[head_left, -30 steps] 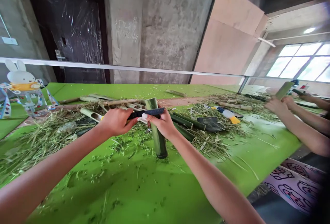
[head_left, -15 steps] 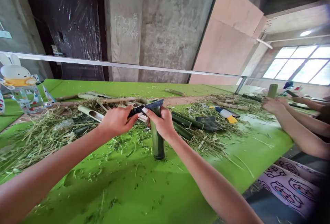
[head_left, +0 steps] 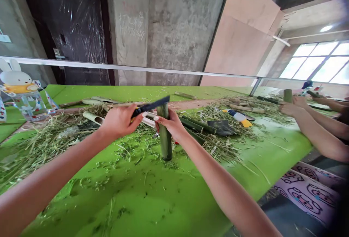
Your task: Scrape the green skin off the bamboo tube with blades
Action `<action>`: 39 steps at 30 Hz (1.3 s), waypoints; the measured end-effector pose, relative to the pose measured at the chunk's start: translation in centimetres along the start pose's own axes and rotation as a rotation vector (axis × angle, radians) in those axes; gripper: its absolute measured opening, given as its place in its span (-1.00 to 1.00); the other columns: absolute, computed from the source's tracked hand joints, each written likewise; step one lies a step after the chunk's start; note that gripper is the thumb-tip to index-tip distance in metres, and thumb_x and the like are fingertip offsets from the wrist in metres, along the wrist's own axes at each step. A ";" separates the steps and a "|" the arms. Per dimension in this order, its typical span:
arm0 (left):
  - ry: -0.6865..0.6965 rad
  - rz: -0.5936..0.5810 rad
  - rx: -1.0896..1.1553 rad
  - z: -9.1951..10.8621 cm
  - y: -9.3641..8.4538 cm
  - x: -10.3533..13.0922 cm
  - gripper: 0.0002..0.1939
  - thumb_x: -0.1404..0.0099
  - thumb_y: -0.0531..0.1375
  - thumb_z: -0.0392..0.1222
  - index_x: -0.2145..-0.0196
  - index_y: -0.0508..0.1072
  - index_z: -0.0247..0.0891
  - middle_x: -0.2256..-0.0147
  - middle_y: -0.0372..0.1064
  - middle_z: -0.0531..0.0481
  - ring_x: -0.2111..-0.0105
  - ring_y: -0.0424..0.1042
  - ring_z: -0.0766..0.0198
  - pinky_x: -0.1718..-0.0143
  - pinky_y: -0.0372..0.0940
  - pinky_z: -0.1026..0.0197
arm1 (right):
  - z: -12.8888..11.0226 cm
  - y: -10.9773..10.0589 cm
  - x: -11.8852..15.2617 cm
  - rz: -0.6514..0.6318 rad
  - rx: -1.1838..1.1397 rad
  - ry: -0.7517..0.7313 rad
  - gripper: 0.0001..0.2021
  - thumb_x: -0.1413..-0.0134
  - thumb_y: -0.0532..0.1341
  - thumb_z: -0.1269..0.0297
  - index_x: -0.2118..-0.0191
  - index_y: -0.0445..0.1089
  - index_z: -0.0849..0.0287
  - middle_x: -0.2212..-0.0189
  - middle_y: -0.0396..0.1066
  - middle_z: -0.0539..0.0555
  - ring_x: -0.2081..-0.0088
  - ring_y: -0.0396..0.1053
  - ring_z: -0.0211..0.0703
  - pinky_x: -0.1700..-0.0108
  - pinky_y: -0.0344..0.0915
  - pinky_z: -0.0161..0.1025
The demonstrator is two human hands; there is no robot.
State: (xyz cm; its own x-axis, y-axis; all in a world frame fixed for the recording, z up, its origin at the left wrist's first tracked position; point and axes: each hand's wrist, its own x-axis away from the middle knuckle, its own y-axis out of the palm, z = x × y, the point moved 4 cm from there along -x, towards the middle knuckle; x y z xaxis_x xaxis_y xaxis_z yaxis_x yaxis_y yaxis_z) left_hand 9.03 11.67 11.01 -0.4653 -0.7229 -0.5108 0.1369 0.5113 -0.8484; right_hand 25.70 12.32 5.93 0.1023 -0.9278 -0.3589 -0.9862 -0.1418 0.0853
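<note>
A black-bladed knife [head_left: 154, 104] is gripped in the curled left hand [head_left: 117, 121], near the centre of the frame, with the dark handle enclosed by the fingers. An upright green bamboo tube [head_left: 165, 140], just right of it, is clasped around its upper part by the right hand [head_left: 174, 125], the thumb being laid across its near side. The tube's top end is crossed by the blade; whether the two are touching cannot be told. The glossy bright-green worktop [head_left: 131, 200] is strewn with shavings in the lower centre, and its left side is covered by a heap of dry, pale-green plant strips [head_left: 43, 153]. Right of centre, dark-green bamboo pieces [head_left: 203, 125] are seen beside a tool with a navy, white and yellow handle [head_left: 238, 118]. At the right edge, another bamboo tube [head_left: 287, 95] is held by a co-worker's hands [head_left: 292, 107].
</note>
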 end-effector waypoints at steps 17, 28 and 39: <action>0.133 -0.193 0.024 1.2 1.5 0.1 -0.53 -0.26 -0.17 0.07 0.31 0.37 -0.32 0.53 0.37 -0.14 0.53 0.38 0.14 0.56 0.11 0.19 | -1.4 0.5 0.8 -0.039 0.077 -0.076 -0.57 0.32 0.38 0.16 0.26 0.27 0.13 0.53 0.30 -0.06 0.55 0.24 -0.32 0.51 0.24 -0.30; 0.070 -0.194 0.026 1.2 1.3 0.0 -0.54 -0.24 -0.17 0.10 0.31 0.35 -0.28 0.54 0.37 -0.12 0.52 0.38 0.11 0.58 0.06 0.20 | -2.5 0.7 1.1 0.045 0.209 -0.178 -0.70 0.27 0.34 0.13 0.45 0.26 0.16 0.59 0.31 -0.06 0.66 0.22 -0.33 0.61 0.23 -0.28; -0.030 -0.147 0.036 1.6 2.3 0.1 -0.53 -0.26 -0.18 0.11 0.28 0.34 -0.27 0.50 0.40 -0.12 0.50 0.40 0.10 0.57 0.06 0.22 | -1.2 -0.2 0.1 0.086 0.274 -0.110 -0.69 0.23 0.31 0.06 0.42 0.31 0.17 0.61 0.32 -0.03 0.67 0.24 -0.29 0.59 0.24 -0.26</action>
State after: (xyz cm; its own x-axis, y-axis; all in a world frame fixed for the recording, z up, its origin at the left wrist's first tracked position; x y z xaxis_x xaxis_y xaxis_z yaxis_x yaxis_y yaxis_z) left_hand 10.64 12.01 8.79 -0.4568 -0.8026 -0.3836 0.1008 0.3818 -0.9187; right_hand 26.02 11.87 6.99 0.0170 -0.8875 -0.4605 -0.9906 0.0477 -0.1285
